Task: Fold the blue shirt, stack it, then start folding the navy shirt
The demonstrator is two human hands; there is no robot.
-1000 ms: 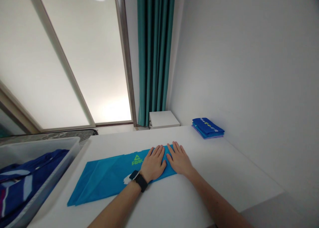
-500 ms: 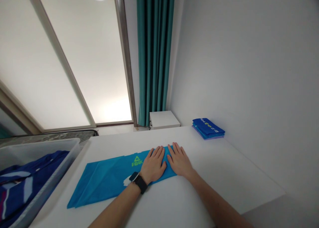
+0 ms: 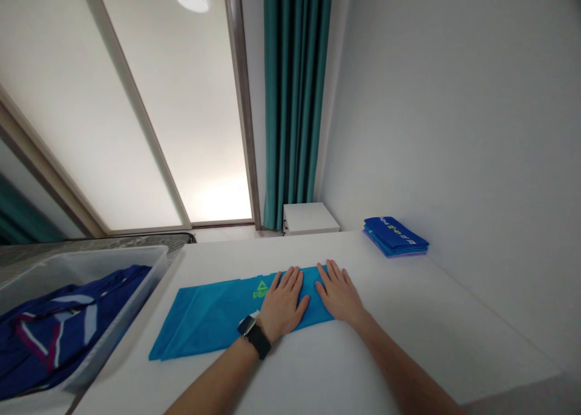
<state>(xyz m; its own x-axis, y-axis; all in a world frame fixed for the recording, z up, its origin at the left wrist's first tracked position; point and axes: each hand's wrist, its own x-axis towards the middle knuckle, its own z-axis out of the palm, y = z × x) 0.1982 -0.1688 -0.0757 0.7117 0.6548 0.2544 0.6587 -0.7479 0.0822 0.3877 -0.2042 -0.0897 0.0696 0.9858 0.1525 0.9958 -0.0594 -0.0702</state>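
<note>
The left hand point(image 3: 282, 306) and right hand point(image 3: 338, 293) lie open and flat, gripping nothing, above a white table point(image 3: 422, 336), palms pressing a long folded turquoise garment point(image 3: 204, 321) against it. Lifting them carelessly could drag the smooth fabric and loosen its folds.

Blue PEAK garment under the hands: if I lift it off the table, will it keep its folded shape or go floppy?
The blue PEAK garment will probably go floppy: it lies thin and flat, with soft creases. It looks light, and its smooth, slightly shiny fabric may slide, so the loose end beyond the left hand could slip open unless pinched.
</note>
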